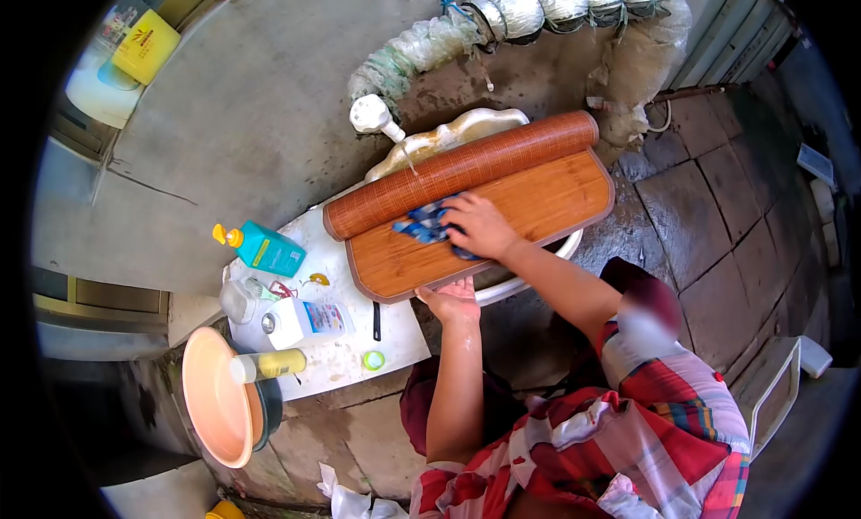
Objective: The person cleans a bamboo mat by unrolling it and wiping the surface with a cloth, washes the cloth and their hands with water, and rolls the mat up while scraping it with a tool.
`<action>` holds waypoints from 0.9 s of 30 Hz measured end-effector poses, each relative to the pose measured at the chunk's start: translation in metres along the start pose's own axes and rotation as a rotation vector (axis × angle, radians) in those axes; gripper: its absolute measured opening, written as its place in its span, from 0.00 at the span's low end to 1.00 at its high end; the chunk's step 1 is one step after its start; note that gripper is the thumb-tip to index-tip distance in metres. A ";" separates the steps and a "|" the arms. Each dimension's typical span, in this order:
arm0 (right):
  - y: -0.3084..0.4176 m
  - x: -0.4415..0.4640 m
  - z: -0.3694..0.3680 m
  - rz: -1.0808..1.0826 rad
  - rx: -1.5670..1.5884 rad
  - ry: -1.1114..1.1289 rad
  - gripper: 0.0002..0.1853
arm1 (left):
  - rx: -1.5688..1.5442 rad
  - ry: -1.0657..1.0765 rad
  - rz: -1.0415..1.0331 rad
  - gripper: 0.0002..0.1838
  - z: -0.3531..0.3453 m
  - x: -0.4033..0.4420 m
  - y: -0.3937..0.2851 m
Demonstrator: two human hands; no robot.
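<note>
A brown bamboo mat point(529, 200) lies over a white sink point(571, 246). Its far side is rolled into a thick tube, and the near part is spread flat with a dark bound edge. My right hand point(482, 227) presses a crumpled blue checked cloth point(425, 223) onto the flat part, fingers bent over it. From below, my left hand point(451, 301) supports the mat's near edge, palm up, with its fingers partly hidden underneath. Behind the roll, a thin stream of water falls from a white tap point(375, 115).
Left of the sink, a white board point(399, 335) carries a teal pump bottle point(272, 249), a white jug point(305, 322), a black-handled tool point(377, 322) and a green-rimmed cap point(373, 360). A yellow bottle point(280, 366) lies across its edge near a peach basin point(211, 398). Wrapped pipes point(538, 12) arch behind.
</note>
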State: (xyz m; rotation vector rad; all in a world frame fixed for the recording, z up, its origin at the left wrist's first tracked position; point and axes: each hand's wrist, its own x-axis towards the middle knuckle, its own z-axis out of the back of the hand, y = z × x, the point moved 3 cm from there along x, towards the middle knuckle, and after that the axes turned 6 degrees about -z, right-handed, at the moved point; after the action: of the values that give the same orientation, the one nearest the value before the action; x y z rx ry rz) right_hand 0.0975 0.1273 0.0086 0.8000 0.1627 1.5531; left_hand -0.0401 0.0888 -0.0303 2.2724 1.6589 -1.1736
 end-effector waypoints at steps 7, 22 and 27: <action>-0.143 -0.076 0.135 -0.533 -0.470 -0.415 0.13 | 0.076 -0.063 -0.064 0.42 -0.009 -0.005 0.005; 0.003 -0.022 0.015 -0.190 -0.046 0.035 0.12 | 0.253 -0.295 -0.017 0.29 -0.008 -0.012 0.020; 0.057 0.017 -0.009 -0.651 0.804 0.323 0.11 | 0.257 -0.331 -0.375 0.34 -0.020 -0.036 -0.026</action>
State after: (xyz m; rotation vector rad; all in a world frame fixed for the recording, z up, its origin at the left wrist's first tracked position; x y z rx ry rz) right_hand 0.0464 0.1367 0.0394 0.9643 1.2177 0.9496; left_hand -0.0558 0.0810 0.0154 1.7896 1.9366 -1.8232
